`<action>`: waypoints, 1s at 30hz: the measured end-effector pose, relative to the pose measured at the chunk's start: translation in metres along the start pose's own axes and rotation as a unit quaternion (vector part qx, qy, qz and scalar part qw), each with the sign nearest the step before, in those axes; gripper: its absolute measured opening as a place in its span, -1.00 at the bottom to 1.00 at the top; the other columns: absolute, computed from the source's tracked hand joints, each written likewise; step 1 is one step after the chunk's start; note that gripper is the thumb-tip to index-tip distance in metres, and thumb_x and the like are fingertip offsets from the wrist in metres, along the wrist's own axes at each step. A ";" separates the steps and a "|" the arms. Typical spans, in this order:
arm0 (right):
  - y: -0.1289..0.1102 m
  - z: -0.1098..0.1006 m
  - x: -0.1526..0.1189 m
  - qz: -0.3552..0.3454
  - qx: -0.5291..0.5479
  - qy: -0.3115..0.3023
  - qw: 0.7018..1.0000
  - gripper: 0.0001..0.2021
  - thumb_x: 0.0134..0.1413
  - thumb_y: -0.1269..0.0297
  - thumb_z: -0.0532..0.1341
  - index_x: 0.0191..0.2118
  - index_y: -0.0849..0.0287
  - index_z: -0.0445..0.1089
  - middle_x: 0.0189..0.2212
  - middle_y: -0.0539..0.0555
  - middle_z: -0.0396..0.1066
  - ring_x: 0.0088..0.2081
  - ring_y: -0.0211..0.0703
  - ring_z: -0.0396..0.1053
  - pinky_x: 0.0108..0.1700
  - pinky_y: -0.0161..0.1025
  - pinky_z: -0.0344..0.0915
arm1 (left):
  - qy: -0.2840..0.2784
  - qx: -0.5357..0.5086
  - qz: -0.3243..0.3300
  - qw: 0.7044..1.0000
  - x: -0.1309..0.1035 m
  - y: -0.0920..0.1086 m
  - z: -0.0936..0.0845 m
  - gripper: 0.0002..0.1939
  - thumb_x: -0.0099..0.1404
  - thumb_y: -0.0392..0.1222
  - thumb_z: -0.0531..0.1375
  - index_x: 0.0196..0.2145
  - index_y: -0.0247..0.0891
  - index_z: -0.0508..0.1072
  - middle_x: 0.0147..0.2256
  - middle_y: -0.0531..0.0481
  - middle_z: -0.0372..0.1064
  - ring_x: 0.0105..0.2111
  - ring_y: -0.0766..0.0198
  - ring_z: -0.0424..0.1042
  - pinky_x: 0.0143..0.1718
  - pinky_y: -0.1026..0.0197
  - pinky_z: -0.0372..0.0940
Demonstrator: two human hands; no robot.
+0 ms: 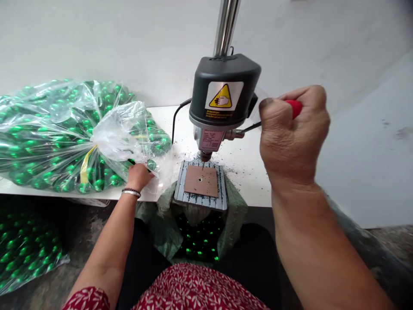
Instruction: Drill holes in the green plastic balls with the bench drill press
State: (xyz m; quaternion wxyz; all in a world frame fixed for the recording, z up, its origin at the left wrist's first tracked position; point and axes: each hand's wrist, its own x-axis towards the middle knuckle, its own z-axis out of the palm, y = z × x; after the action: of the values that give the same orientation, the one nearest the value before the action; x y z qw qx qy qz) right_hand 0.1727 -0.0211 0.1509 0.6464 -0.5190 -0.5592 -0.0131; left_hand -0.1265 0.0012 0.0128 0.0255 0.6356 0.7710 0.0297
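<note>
My right hand point(292, 133) is closed in a fist around the red grip point(296, 108) of a lever on the dark grey drill press point(224, 97). My left hand point(140, 175) is at the open mouth of a clear plastic bag point(118, 131) full of shiny green balls. Its fingers are curled in at a green ball point(151, 165), partly hidden by the plastic. Below the drill bit point(203, 165), a brown square board point(200, 183) with a small hole lies on the grooved metal base point(221, 203). No ball sits on the hole.
Dark shavings are scattered over the white table point(254, 174) around the base. A green sack point(237, 202) hangs open below the table's front edge, with green balls inside. Another bag of green balls point(29, 245) lies low at the left. A black cable point(175, 122) runs behind the press.
</note>
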 end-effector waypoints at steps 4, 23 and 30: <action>-0.004 -0.001 0.000 0.030 0.009 -0.003 0.999 -0.70 0.16 0.09 0.18 -0.39 0.22 0.14 -0.50 -0.16 0.11 -0.44 -0.54 0.06 -0.32 -0.43 0.11 | 0.044 -0.282 0.041 0.957 -0.049 -0.007 -0.011 -0.44 0.11 -0.04 0.27 0.06 -0.31 0.43 -0.11 -0.16 0.52 -0.10 0.00 0.48 -0.01 0.03 0.34; -0.002 0.000 -0.002 -0.005 0.029 0.002 1.000 -0.78 0.18 0.23 0.14 -0.38 0.21 0.11 -0.52 -0.17 0.05 -0.46 -0.57 0.02 -0.31 -0.44 0.05 | -0.012 -0.563 0.074 0.823 -0.051 0.097 0.035 -0.36 0.01 -0.12 0.40 0.05 -0.27 0.35 -0.01 -0.14 0.42 -0.01 0.11 0.42 0.11 0.05 0.28; -0.011 -0.003 0.003 0.041 0.034 -0.028 0.998 -0.80 0.17 0.30 0.13 -0.40 0.18 0.07 -0.51 -0.15 0.01 -0.47 -0.56 0.02 -0.28 -0.43 0.09 | -0.045 -0.494 0.130 0.859 -0.040 0.106 0.037 -0.49 0.16 -0.09 0.31 0.06 -0.26 0.43 -0.07 -0.08 0.51 -0.01 0.08 0.44 0.12 0.04 0.29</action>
State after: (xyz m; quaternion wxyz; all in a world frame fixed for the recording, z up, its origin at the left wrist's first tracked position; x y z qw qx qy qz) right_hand 0.1693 -0.0270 0.1607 0.6477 -0.5196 -0.5553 0.0464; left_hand -0.0128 -0.0170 -0.0155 0.3667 0.6348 0.5637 0.3806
